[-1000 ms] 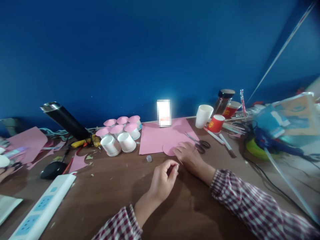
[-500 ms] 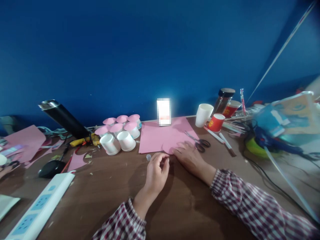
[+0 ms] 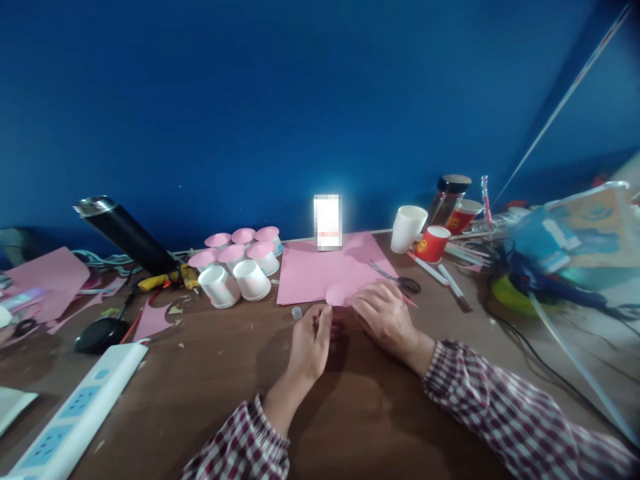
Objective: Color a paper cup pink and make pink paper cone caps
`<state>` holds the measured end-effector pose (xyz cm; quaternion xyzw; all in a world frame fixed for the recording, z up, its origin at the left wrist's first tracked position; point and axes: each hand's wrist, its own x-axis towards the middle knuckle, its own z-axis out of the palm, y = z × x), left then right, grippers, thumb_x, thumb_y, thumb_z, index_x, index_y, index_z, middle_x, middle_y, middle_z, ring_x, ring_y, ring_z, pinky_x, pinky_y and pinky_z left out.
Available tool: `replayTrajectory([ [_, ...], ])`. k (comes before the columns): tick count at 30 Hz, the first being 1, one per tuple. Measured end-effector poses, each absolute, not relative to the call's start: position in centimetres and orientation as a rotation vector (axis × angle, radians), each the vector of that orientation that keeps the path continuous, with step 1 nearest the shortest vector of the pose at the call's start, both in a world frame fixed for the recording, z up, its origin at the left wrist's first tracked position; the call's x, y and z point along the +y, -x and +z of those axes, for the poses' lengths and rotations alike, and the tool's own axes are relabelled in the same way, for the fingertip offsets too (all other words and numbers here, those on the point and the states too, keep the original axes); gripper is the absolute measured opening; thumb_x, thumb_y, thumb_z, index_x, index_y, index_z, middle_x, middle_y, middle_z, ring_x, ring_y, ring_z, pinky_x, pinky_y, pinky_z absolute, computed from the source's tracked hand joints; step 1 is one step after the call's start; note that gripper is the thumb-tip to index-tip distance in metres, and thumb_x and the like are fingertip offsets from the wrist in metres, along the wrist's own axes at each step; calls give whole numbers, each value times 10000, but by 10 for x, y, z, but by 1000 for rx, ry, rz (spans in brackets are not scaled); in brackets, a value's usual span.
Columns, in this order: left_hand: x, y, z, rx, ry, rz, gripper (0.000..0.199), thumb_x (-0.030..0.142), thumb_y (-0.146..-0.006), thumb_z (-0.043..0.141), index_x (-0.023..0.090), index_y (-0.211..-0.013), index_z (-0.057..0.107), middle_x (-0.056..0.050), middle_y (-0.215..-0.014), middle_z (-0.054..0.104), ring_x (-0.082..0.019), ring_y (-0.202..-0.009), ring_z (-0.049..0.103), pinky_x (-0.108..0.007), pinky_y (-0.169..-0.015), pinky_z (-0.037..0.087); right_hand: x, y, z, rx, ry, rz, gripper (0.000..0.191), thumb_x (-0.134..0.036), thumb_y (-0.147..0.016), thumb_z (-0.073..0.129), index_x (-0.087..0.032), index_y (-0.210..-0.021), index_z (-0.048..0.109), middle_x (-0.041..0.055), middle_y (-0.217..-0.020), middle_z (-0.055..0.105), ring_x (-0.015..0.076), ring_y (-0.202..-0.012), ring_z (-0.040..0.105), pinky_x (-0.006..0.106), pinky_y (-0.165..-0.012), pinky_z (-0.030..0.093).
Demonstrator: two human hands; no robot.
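A pink paper piece with a rounded edge (image 3: 338, 295) shows between my hands, over the front edge of the pink sheets (image 3: 320, 267). My left hand (image 3: 311, 340) is closed, its thumb against the near left edge of this piece. Curled over the right part of it is my right hand (image 3: 387, 320), fingertips at its edge and much of the paper hidden beneath. A reddish pointed tip sticks out past the right knuckles; whether it belongs to the same piece is unclear. Scissors (image 3: 407, 285) lie just behind that hand, one handle loop partly covered. A small clear round cap (image 3: 297, 313) lies by my left fingers.
Several white cups topped with pink paper cones (image 3: 231, 253) stand left, behind two bare white cups (image 3: 251, 280). Rightward are a tall white cup (image 3: 409, 230), a red cup (image 3: 433, 245) and markers (image 3: 453, 281). A power strip (image 3: 75, 413) lies near left. A bright blurred-out screen (image 3: 328, 223) leans on the wall.
My right hand has gone from lying flat to curled and raised. The reddish tip now shows beside it, over part of the scissors. My left thumb has come up to the paper's edge.
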<state>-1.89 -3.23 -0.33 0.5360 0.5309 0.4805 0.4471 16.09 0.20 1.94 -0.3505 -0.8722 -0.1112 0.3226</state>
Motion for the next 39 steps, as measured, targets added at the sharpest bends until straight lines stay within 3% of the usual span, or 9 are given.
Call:
replayTrajectory([
  [9, -23, 25, -4, 1330, -1150, 1278, 312, 447, -785, 646, 142, -845, 635, -9, -694, 640, -122, -604, 581, -212, -575, 464, -5, -157, 14, -2291, 749, -89, 184, -242, -906, 581, -225, -1082, 633, 61, -1000, 720, 223, -988, 601, 411, -922, 445],
  [16, -18, 37, 3, 1360, -1114, 1227, 365, 462, -737, 675, 134, -896, 690, 30, -549, 561, -98, -480, 495, -195, -456, 401, 4, -162, 10, -1946, 1033, 104, 205, -164, -922, 471, -184, -1101, 568, 108, -1017, 657, 249, -978, 608, 407, -865, 499],
  [19, -18, 42, 7, 1370, -1382, 1111, 314, 398, -792, 629, 140, -953, 710, -3, -595, 622, -130, -541, 556, -220, -518, 439, 7, -164, 8, -1955, 1052, 116, 184, -159, -926, 465, -180, -1072, 575, 100, -996, 661, 245, -959, 606, 397, -859, 498],
  [21, -20, 43, 10, 1356, -1637, 977, 259, 311, -822, 590, 168, -996, 719, -45, -752, 704, -172, -698, 638, -246, -646, 477, 7, -164, 9, -2035, 1023, 75, 190, -146, -924, 470, -168, -1072, 586, 101, -1006, 663, 243, -970, 592, 399, -878, 488],
  [23, -23, 42, 13, 1423, -1841, 813, 251, 265, -840, 543, 200, -1006, 721, -56, -789, 729, -186, -696, 654, -257, -638, 464, 7, -164, 9, -2140, 986, 20, 200, -140, -921, 480, -162, -1080, 600, 100, -1024, 668, 242, -995, 576, 407, -915, 471],
  [29, -34, 35, 16, 1954, -2193, 521, 342, 472, -883, 493, 242, -1040, 691, -97, -815, 736, -264, -728, 688, -297, -594, 432, 1, -160, 10, -2371, 906, -157, 225, -161, -908, 528, -190, -1108, 627, 87, -1097, 679, 264, -1091, 535, 419, -952, 426],
  [34, -36, 34, 7, 1784, -2287, 649, 237, 370, -896, 517, 213, -984, 672, -83, -871, 731, -229, -762, 687, -294, -645, 470, -2, -157, 12, -2444, 880, -249, 178, -165, -926, 518, -169, -1053, 642, 80, -1034, 692, 256, -1094, 533, 398, -932, 427],
  [39, -42, 31, 13, 1477, -2420, 1271, 166, 231, -876, 569, 181, -1022, 631, -85, -935, 681, -201, -878, 637, -323, -805, 500, -3, -151, 6, -2523, 660, -429, 152, -109, -902, 519, -164, -897, 661, 90, -952, 693, 280, -1129, 520, 442, -901, 446],
])
